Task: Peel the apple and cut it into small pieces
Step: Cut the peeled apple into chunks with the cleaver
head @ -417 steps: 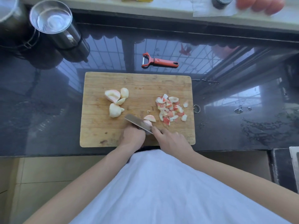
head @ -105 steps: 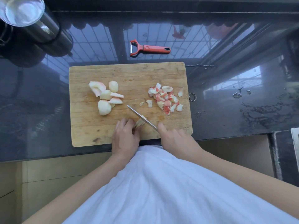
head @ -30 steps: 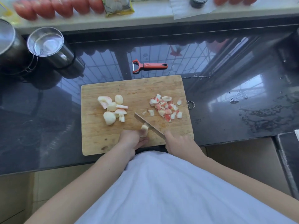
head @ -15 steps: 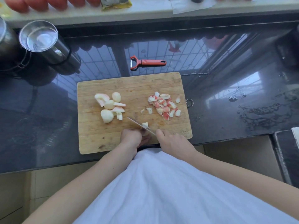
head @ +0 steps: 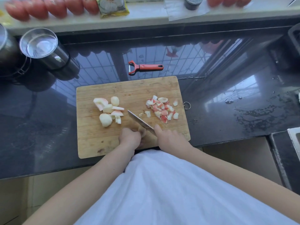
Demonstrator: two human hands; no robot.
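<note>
Head view: apple piece (head: 143,131) under the knife (head: 140,121) at the cutting board's (head: 90,143) near edge.
I see my left hand (head: 129,138) curled on the piece and my right hand (head: 168,138) clamped on the knife handle. I judge the wet flesh firm, light and slippery; pin it low, fingertips tucked back from the blade.

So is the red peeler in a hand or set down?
Set down: the red-handled peeler lies flat on the dark countertop behind the wooden cutting board, untouched.
</note>
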